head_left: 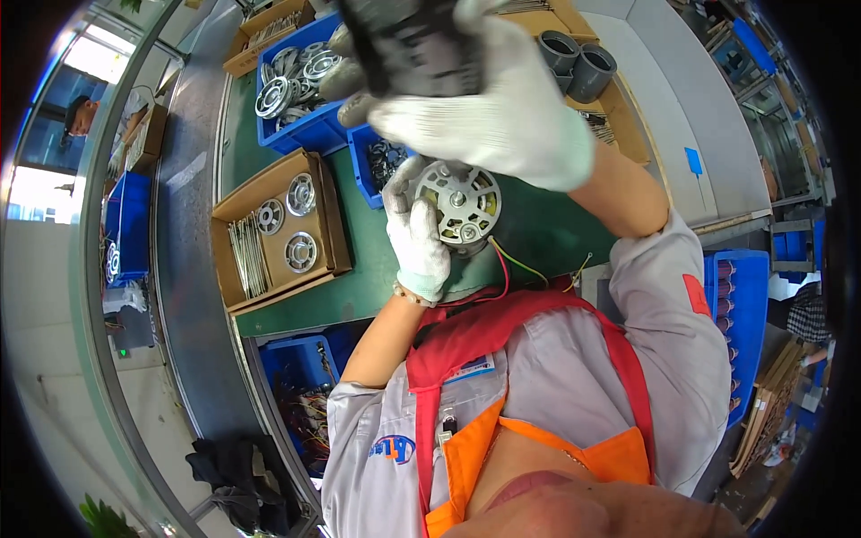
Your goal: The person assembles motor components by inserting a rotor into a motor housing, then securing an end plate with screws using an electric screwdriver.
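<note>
An electric motor (459, 204) with a slotted silver end cover stands on the green bench in front of me. Red and yellow-green wires (504, 260) trail from its near side. My left hand (420, 247), in a white glove, curls its fingers round the motor's left side. Above and beyond it my gloved right hand (507, 125) is closed around a dark, blocky power tool (413, 49), blurred and cut off by the upper edge. The tool's working end is hidden, so I cannot tell whether it touches the motor.
Left of the motor, a cardboard box (336, 242) holds metal covers and long rods. Blue bins with silver covers (300, 139) and small dark parts (359, 170) stand behind. Dark grey cylinders (592, 73) sit in a carton at back right. A wire bin (305, 359) is lower left.
</note>
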A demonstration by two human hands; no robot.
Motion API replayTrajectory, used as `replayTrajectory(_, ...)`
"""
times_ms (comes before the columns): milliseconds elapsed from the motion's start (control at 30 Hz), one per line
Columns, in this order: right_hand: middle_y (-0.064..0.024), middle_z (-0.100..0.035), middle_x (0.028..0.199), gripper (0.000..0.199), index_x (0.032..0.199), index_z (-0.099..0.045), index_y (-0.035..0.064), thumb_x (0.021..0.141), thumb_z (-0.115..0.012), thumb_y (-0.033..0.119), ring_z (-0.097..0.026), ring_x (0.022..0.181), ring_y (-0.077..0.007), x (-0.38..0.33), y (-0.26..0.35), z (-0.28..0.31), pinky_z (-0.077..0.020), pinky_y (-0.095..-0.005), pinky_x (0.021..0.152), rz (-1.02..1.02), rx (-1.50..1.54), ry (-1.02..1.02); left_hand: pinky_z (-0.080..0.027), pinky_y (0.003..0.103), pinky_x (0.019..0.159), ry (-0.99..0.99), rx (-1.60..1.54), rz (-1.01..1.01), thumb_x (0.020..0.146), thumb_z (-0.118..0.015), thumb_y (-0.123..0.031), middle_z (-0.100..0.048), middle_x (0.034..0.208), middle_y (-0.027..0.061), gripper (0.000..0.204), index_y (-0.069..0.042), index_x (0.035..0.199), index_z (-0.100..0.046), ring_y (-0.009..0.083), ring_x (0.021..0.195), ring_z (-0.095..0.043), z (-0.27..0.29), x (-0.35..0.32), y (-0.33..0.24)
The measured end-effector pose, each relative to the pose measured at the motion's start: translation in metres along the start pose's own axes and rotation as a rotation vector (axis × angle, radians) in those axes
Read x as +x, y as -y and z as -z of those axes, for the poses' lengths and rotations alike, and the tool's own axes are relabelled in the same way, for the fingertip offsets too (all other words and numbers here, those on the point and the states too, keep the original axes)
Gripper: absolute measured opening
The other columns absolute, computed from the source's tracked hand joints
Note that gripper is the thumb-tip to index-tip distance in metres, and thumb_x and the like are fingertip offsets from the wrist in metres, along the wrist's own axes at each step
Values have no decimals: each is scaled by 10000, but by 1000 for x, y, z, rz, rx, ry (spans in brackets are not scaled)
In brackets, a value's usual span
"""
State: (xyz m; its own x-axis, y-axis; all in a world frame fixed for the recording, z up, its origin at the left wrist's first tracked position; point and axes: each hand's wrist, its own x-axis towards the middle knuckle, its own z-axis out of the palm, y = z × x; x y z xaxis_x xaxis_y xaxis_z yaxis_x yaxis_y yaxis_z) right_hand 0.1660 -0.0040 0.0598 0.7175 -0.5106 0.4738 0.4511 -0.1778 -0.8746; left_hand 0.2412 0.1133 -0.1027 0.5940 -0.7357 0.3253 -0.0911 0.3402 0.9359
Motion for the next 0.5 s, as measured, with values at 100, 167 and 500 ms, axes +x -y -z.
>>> replayTrajectory(100, 0, -651, 923, 280, 1016, -587, 22, 787, -742, 71, -584, 868, -49, -29, 18, -9, -490, -241, 786, -116, 114, 25, -407, 366, 1021, 1, 189, -20, 985, -449, -286, -563, 1259, 175, 463, 17, 1334, -475, 267, 1153, -550, 11, -6, 13)
replayTrajectory(167, -7, -669, 983, 320, 1089, -604, 29, 792, -722, 49, -620, 935, -90, -35, 4, -18, -516, -280, 835, -71, 247, 113, -475, 358, 928, 79, 423, -206, 979, -485, -363, -634, 1157, 156, 496, 31, 1276, -534, 257, 1061, -613, 26, -9, 42)
replayTrajectory(500, 25, -618, 895, 383, 1103, -604, 41, 768, -776, 110, -552, 794, -70, -42, -5, -12, -487, -276, 738, 9, 147, 197, -461, 365, 973, -214, -531, 207, 974, -508, -335, -573, 1261, 154, 444, -2, 1266, -541, 219, 1165, -559, 13, 2, 40)
